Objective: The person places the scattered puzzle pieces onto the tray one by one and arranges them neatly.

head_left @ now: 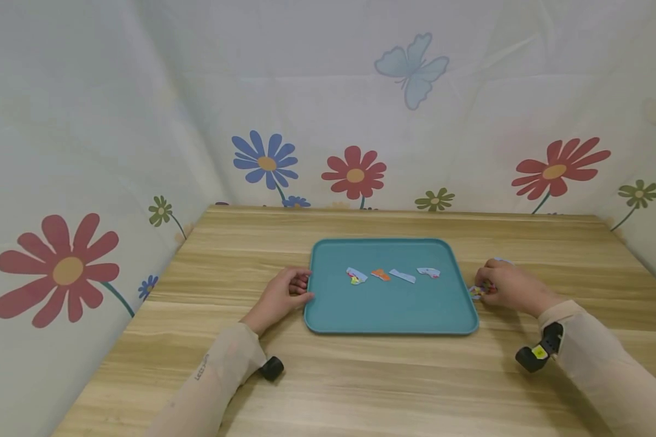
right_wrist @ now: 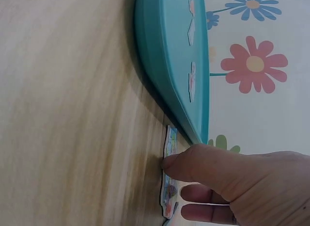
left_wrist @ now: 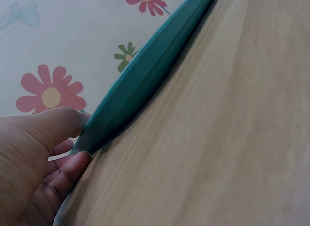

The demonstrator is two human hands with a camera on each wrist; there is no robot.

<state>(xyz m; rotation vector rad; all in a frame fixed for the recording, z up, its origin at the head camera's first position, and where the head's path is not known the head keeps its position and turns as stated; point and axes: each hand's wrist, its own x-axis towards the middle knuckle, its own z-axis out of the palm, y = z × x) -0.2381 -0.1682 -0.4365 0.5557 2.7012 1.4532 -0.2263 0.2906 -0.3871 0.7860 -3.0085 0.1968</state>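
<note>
A teal tray (head_left: 392, 312) lies on the wooden table, with several small flat puzzle pieces in a row on it, among them an orange one (head_left: 380, 275) and a pale blue strip (head_left: 403, 276). My left hand (head_left: 281, 297) grips the tray's left rim between thumb and fingers, as the left wrist view shows closely. Just right of the tray, my right hand (head_left: 505, 285) pinches a colourful puzzle piece (right_wrist: 170, 187) low at the tabletop. Thumb and fingertips partly hide that piece. Another bluish piece (head_left: 504, 260) peeks out behind the right hand.
The wooden table (head_left: 393, 382) extends around the tray on all sides. Behind it hangs a white cloth (head_left: 306, 79) printed with flowers and a butterfly. Each wrist wears a small black camera, such as the right one (head_left: 533, 358).
</note>
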